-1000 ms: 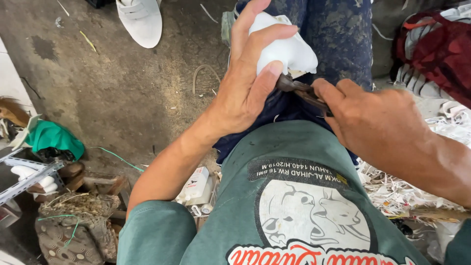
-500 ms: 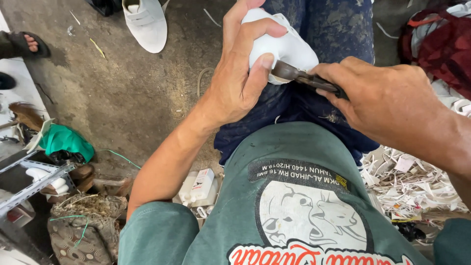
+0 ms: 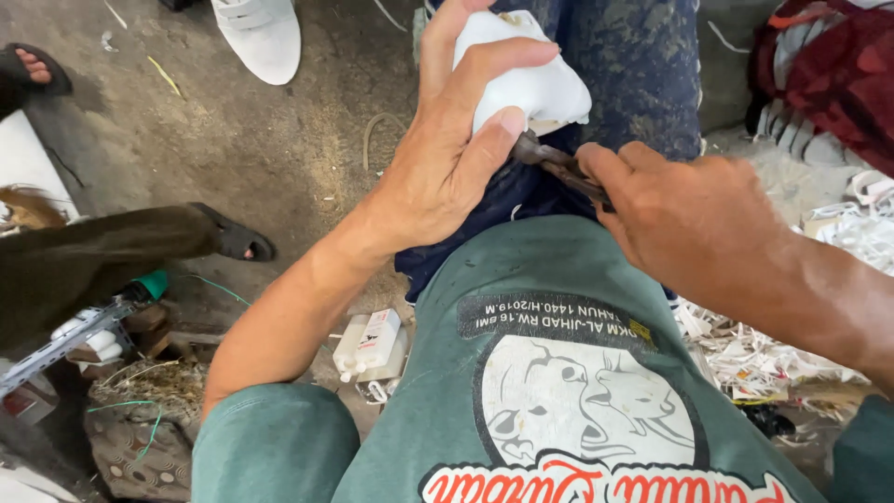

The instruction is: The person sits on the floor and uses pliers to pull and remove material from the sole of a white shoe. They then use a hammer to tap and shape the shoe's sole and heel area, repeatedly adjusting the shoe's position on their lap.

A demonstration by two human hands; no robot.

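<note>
My left hand (image 3: 456,158) grips a white moulded piece (image 3: 531,79), held over my lap against dark blue trousers. The thumb presses on its lower edge. My right hand (image 3: 680,214) is closed around a dark, rusty metal tool (image 3: 554,163) whose tip touches the underside of the white piece, right beside the left thumb. Most of the tool is hidden inside the right fist. My green printed shirt fills the bottom of the view.
Another person's leg in dark trousers with a sandal (image 3: 233,242) crosses the dirt floor at left. A white shoe (image 3: 256,33) lies at the top. Small white bottles (image 3: 372,345) sit under my left arm. White scrap strips (image 3: 764,359) pile at right, red cloth (image 3: 829,74) above.
Another person's leg has stepped into view at left, covering the green cloth seen before. My hands stay locked on the white piece and tool, shifting slightly with the view.
</note>
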